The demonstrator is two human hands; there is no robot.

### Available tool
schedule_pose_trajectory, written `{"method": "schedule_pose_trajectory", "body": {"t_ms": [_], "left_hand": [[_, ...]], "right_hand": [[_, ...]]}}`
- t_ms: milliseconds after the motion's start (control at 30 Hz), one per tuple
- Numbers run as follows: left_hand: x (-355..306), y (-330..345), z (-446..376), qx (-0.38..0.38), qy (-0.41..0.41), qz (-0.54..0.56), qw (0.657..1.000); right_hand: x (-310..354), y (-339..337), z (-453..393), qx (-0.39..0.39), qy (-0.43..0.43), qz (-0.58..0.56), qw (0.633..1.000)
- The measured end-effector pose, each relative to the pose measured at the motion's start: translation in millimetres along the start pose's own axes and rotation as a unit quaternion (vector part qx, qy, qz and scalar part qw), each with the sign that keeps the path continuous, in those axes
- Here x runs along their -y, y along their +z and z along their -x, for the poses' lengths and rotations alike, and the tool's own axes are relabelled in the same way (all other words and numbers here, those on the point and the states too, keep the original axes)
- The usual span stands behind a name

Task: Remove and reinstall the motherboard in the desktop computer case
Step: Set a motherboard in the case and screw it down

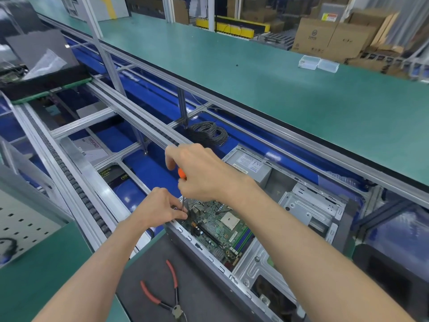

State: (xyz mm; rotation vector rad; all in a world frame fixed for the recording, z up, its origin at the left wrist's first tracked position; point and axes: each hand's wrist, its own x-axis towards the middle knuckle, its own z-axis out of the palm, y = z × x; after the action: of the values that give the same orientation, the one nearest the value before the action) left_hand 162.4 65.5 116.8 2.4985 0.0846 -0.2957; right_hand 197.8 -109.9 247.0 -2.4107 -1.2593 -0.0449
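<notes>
Desktop computer case (308, 212) lies on its side, open face up, at the far right edge of the dark mat (185, 282) on the near tabletop. Side panel off.

Motherboard (220, 228) sits flat inside the case, in its far-left part, against the rear wall. CPU socket bare, no cooler on it; memory slots look empty.

Right hand (202, 175) grips the orange handle of a screwdriver (182, 182), fingers curled round it, shaft pointing down to the board's far-left corner. Left hand (162, 208) pinches the lower shaft just above the tip, thumb and fingers pressed together around it. The screw itself is hidden under the fingers.

Progress, as a judgement: a mounting screw at that corner is being worked. Cannot tell whether it is coming out or going in, so removal or reinstall stage is unclear. Board is in place either way; other screws are too small to check.

Containers:
- Case holds the motherboard, a power supply (249, 166) in the far corner, and a bare metal drive cage (311, 210) on the right. Near end of the case shows a dark opening, contents unclear.
- Two clear plastic boxes (318, 62) on the far green tabletop, well apart from the work; they look empty.

Red-handled pliers (162, 293) lie on the mat, near edge, untouched.
</notes>
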Motion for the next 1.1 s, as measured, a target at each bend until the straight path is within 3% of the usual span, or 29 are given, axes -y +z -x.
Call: {"method": "schedule_pose_trajectory", "body": {"t_ms": [100,400,933,1100], "left_hand": [[-1.0,-0.2,0.4,0.002,-0.004,-0.003,1.0],[-5.4,1.4,2.1,-0.014,0.032,-0.026,0.999],[-87.1,-0.1,-10.3,-0.076,0.141,0.135,0.978],[-86.3,25.0,-15.5,0.012,0.117,-0.003,0.993]], "right_hand": [[-2.3,3.3,2.8,-0.027,0.008,-0.086,0.996],[-10.0,26.3,22.5,-0.153,0.138,-0.229,0.952],[-21.5,-32.1,47.9,-0.255,0.181,-0.144,0.939],[-20.1,-64.7,61.9,-0.285,0.2,-0.121,0.93]]}}
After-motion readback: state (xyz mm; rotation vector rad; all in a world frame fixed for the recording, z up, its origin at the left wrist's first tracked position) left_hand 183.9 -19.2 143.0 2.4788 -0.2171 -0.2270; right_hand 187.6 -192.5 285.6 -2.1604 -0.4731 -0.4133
